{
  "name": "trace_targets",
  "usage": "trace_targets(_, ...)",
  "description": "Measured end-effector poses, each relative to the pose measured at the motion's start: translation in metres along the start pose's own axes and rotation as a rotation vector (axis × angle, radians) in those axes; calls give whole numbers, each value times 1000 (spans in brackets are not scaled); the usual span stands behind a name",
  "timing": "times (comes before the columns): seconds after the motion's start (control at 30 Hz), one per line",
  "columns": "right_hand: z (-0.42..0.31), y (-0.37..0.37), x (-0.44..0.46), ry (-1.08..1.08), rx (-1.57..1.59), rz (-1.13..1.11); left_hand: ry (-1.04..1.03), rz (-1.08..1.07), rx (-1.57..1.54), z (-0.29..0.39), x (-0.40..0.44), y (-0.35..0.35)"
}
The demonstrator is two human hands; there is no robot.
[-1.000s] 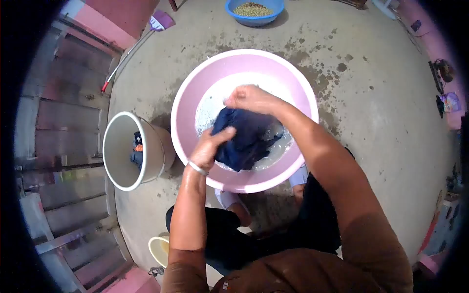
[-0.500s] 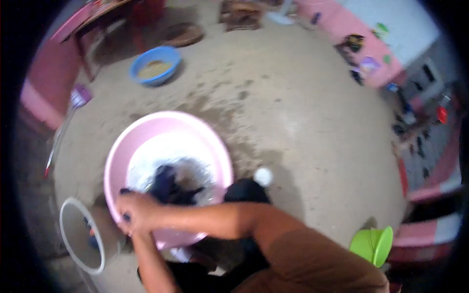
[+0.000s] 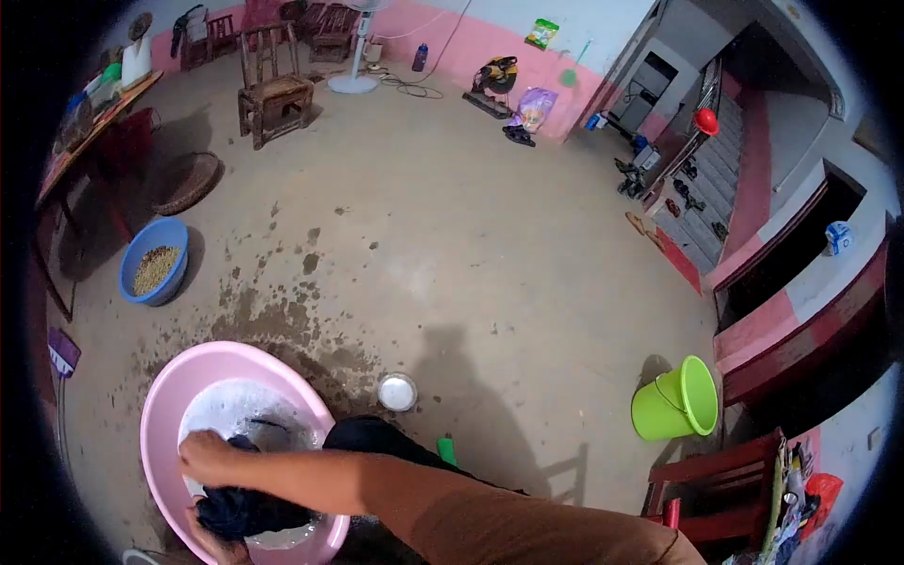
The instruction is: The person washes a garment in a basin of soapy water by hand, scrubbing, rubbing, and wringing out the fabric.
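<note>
Moderate, even light fills the room, leaving a soft pale sheen on the middle of the concrete floor (image 3: pixel 546 273). A person's long, soft-edged shadow stretches forward across it, and the green bucket (image 3: pixel 659 411) throws a smaller one the same way, so the light comes from behind the camera. The suds (image 3: pixel 212 407) are the whitest patch, while the dark cloth (image 3: pixel 250 516) sinks to near black with little detail. The doorway (image 3: pixel 789 259) at right is deep in shade. Wide-angle distortion bows the walls and tilts the wooden table (image 3: pixel 104 132); black vignetting swallows the corners.
</note>
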State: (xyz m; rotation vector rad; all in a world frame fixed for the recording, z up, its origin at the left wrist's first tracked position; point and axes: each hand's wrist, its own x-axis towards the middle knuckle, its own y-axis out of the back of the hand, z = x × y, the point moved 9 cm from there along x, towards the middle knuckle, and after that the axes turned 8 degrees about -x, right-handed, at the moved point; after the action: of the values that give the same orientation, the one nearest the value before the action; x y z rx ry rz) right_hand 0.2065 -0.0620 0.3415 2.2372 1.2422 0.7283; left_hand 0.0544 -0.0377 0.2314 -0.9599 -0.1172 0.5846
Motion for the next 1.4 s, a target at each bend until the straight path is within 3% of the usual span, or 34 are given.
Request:
trace_targets(0.03, 19, -6, 11, -50, -30, -25, 90, -28, 69, -2, -5, -6)
trace_targets(0.1, 22, 8, 16, -69, 58, -17, 113, 49, 491, 4, -23, -71)
trace_targets(0.17, 19, -1, 18, -61, 198, -31, 28, 359, 860, 8, -35, -46)
trace_targets(0.23, 16, -28, 18, -31, 296, -198, 58, 258, 951, 3, -25, -56)
trace_targets(0.3, 3, -15, 7, 86, 369, -406, 18, 224, 591, 15, -29, -83)
trace_targets(0.33, -1, -13, -5, 161, 365, -592, -126, 205, 496, 36, -32, -85)
trace_targets(0.4, 18, -22, -37, 98, 130, -903, -178, 279, 227, 57, -42, -67)
trace_targets(0.43, 30, -36, -49, 165, 85, -960, -169, 347, 53, 58, -45, -56)
trace_targets(0.47, 47, -50, -50, 193, -16, -871, -286, 536, -43, 66, -53, -45)
trace_targets(0.5, 63, -49, -49, -19, 128, -843, -254, 461, -38, 70, -46, -14)
trace_targets(0.53, 69, -42, -38, -104, 153, -726, -206, 599, -79, 62, -46, -27)
trace_targets(0.63, 85, -44, -1, -214, 449, -341, -226, 705, -108, 45, -29, 5)
trace_targets(0.67, 67, -26, 4, -209, 627, -287, -231, 719, -145, 33, -20, 22)
trace_targets(0.77, 10, -30, -3, -298, 1118, -394, -235, 682, -225, 20, 2, 16)
trace_targets(0.83, -58, -23, -22, 99, 777, -354, -285, 658, -377, 26, -3, -7)
trace_targets(0.87, -96, -14, -37, 288, 484, -376, -527, 159, -144, 23, 27, 68)
trace_targets(0.9, -107, -19, -49, 371, 78, -358, -386, 227, -471, 18, 14, 9)
trace_targets(0.93, -92, -22, -38, 239, 83, -261, -402, 33, -560, -2, 32, 39)
trace_targets(0.97, -71, -28, -24, 96, 85, -162, -471, 566, -433, -3, 13, 7)
trace_targets(1.03, -12, -39, 17, -100, -84, -171, -255, 788, -459, -18, -1, -45)
trace_targets(1.1, -24, -29, 11, -27, 40, 54, -337, 852, -308, 11, -11, -69)
trace_targets(1.17, -69, -29, -23, 172, 156, -59, -440, 741, -255, 20, -3, -3)
trace_targets(1.23, -83, -29, -35, 293, 235, -49, -402, 559, -265, 27, 5, 12)
trace_targets(1.3, -48, -31, -15, 163, 62, 41, -413, 832, -147, 31, -11, -22)
trace_targets(1.33, -28, -26, -2, 108, -10, 60, -309, 756, -252, 24, -8, -38)
trace_targets(1.37, -4, -33, 6, -36, -121, -144, -297, 604, -314, 28, -8, -54)
trace_targets(1.4, 18, -51, 5, 9, -67, -383, -349, 596, -313, 37, -13, -46)
